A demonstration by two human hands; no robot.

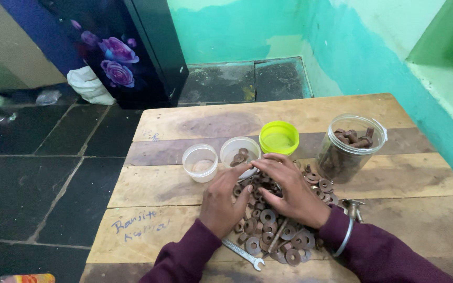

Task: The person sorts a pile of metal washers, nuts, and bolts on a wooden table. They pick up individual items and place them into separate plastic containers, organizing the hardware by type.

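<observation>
Rusty washers heaped on plank table (teal walls); both hands flat, spread over pile

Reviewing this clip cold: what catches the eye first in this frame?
A heap of rusty washers spreads over the near middle of the wooden table, with the left hand and right hand resting flat on it. Behind the heap stand two small clear cups, a bright yellow-green lid and, to the right, a clear jar of rusty bolts. A spanner lies at the table's near edge.
</observation>
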